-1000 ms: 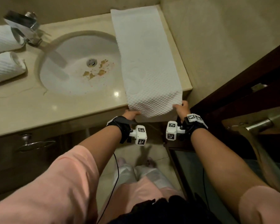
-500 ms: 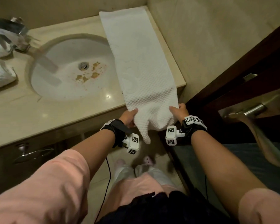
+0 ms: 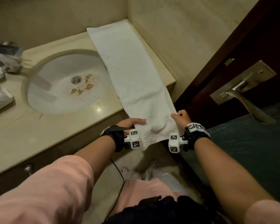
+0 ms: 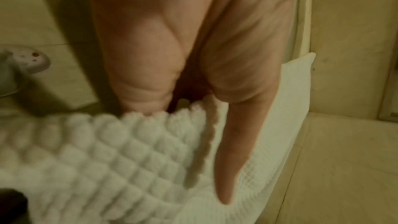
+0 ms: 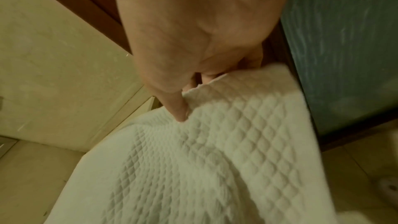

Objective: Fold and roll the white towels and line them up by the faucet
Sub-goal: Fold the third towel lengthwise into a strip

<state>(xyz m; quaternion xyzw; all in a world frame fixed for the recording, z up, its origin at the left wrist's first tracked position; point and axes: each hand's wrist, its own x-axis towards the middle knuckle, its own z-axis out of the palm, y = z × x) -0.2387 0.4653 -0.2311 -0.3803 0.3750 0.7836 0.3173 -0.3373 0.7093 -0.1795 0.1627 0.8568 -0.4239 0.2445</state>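
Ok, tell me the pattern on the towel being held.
The towel is white with a raised diamond waffle weave, clearest in the right wrist view.

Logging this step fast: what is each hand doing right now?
Left hand: pinches the near left edge of the white towel.
Right hand: pinches its near right edge.

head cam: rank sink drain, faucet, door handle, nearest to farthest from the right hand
From the right hand, which pinches the white towel's near edge:
1. Door handle, up and to its right on the dark door.
2. Sink drain, to its left in the basin, past the towel.
3. Faucet, farthest, at the counter's far left.
The handle and drain look fairly close; the faucet is plainly last.
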